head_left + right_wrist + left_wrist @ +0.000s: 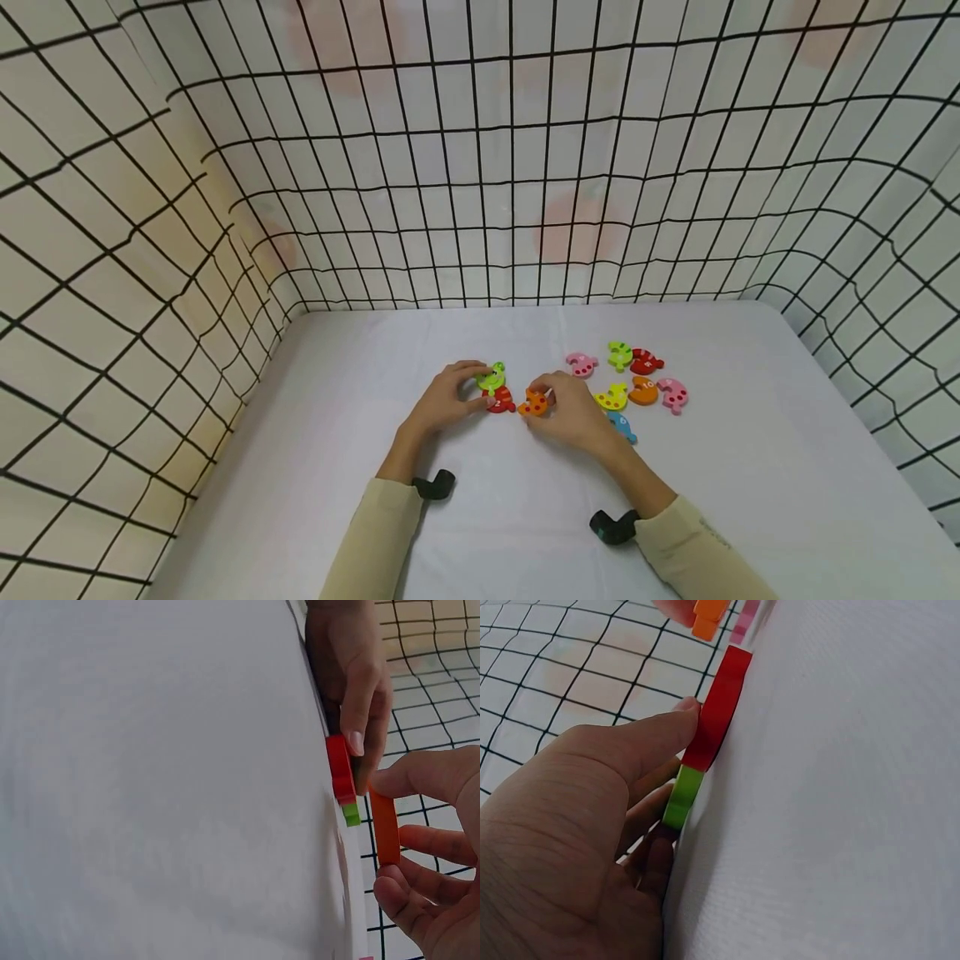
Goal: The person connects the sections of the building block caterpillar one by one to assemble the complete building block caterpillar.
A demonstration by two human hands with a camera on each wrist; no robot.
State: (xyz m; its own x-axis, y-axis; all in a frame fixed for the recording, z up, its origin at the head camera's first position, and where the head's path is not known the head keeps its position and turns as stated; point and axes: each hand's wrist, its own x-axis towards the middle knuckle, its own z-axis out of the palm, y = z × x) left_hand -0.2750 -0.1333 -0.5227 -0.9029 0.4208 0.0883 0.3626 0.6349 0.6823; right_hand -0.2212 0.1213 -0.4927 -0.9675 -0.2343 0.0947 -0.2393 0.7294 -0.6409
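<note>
In the head view, a green puzzle piece (491, 381) with a smiling face joins a red puzzle piece (501, 402) marked with a number. My left hand (441, 400) holds this pair at the tabletop, its thumb against the red piece's edge and its fingers around the green one. Just to the right, my right hand (576, 419) pinches an orange puzzle piece (534, 405) with spots. From the right wrist, that orange piece (386, 829) shows edge-on between thumb and fingertips, a small gap away from the red piece (340, 769).
Right of my hands lie several loose pieces: pink (581, 364), green (620, 356), red (647, 362), yellow (612, 397), orange (643, 391), another pink (673, 395), and a blue one (622, 425) partly behind my right hand. Black wire mesh (513, 182) surrounds the white-covered table (495, 533).
</note>
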